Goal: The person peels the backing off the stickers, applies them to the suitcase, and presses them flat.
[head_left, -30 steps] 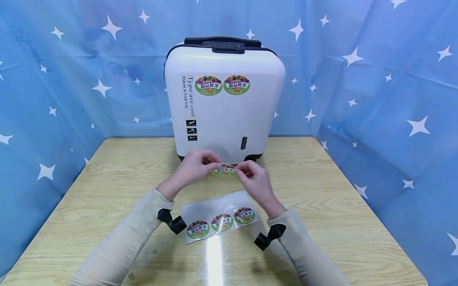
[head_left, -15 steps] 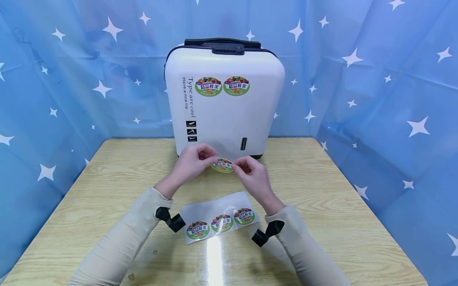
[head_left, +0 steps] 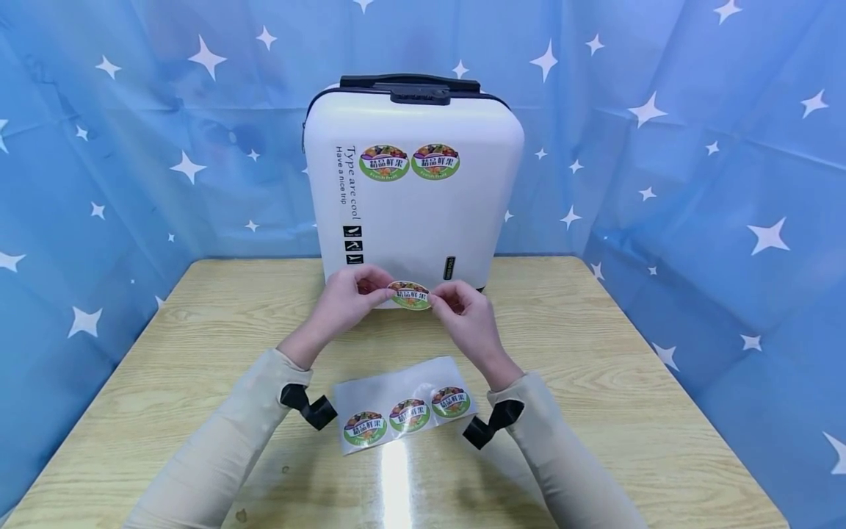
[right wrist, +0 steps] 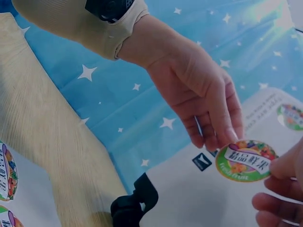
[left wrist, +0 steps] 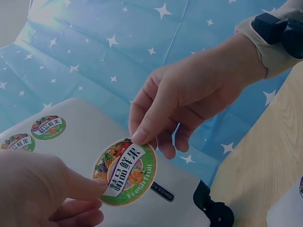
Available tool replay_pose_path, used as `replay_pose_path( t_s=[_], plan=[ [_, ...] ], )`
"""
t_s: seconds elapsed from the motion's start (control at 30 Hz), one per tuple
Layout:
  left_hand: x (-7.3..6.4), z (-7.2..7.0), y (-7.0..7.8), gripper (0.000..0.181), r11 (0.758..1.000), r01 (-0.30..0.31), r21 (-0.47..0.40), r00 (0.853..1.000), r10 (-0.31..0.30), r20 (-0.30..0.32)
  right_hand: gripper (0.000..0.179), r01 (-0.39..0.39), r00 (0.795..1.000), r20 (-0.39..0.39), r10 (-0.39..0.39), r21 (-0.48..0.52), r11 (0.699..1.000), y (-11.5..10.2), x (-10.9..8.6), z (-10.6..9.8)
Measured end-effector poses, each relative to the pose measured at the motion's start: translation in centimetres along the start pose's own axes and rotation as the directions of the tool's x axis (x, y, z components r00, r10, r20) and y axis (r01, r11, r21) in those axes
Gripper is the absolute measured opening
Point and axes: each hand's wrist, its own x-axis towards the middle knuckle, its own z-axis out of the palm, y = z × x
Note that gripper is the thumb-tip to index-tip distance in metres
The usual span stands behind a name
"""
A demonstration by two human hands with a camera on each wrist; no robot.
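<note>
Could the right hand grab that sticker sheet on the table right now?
Probably yes. The sticker sheet lies near the right hand, and nothing seems to cover it. But that hand pinches a loose sticker, so it may need to let go first.

Head cam's up high, looking forward and down over the worktop (head_left: pixel 562 330); I'd say both wrist cams (head_left: pixel 319 413) sit way closer, tilted, facing the same sticker (left wrist: pixel 125 172) and suitcase (head_left: pixel 423 220).

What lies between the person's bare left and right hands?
An oval, multicoloured printed fruit sticker, pinched at either end, as the head view shows.
</note>
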Motion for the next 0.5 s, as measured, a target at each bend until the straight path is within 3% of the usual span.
replay_pose_path(
  t_s=[0.3,0.5],
  plan=[
    [0.1,-0.5,-0.3,0.011,1.0,-0.002,-0.027,0.999,0.001,-0.039,0.01,-0.027,1.0,0.001,0.027,0.033,0.999,-0.9,0.8,0.1],
    [0.3,-1.0,-0.1,0.01,0.998,-0.026,-0.058,0.998,0.022,-0.057,0.008,0.004,1.0,-0.001,-0.004,0.042,0.999,-3.9,1.1,0.0]
  ],
)
